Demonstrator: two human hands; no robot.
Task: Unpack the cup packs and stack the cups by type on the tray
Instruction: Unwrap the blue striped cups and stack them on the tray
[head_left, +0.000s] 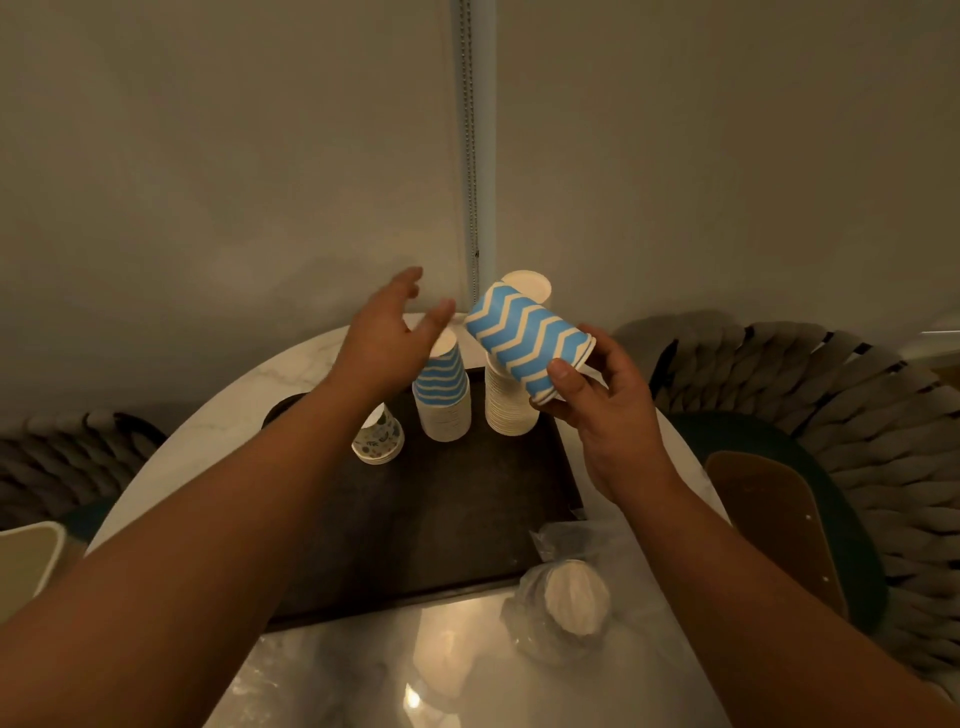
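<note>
Blue-and-white zigzag cups are the main thing going on: the right hand (602, 410) is gripping a small nested bunch of zigzag cups (527, 340) by the rim end, thumb across the side, with the bunch tilted so its base points up toward 11 o'clock, held in the air above the far right part of the tray. The left hand (387, 338) is loose with fingers spread, gripping nothing, floating right over the top of the zigzag stack (441, 395), and I honestly can't tell if the fingertips touch it. That stack sits upside down on the dark tray (441, 509), around 12 o'clock on it, with a striped cup on top and plain pale rims showing below. Just beside it at 3 o'clock is the plain white stack (511, 405), taller, its upper part hidden behind the held cups, with a white base peeking out above them. At about 9 o'clock from the zigzag stack there's a short floral stack (378, 434), leaning a bit. Everything rests on a round pale marble-look surface (249, 395). Off the tray at 5 o'clock lies crumpled clear plastic wrap (566, 597) with some white cups in it. Woven chairs (831, 415) sit either side.
</note>
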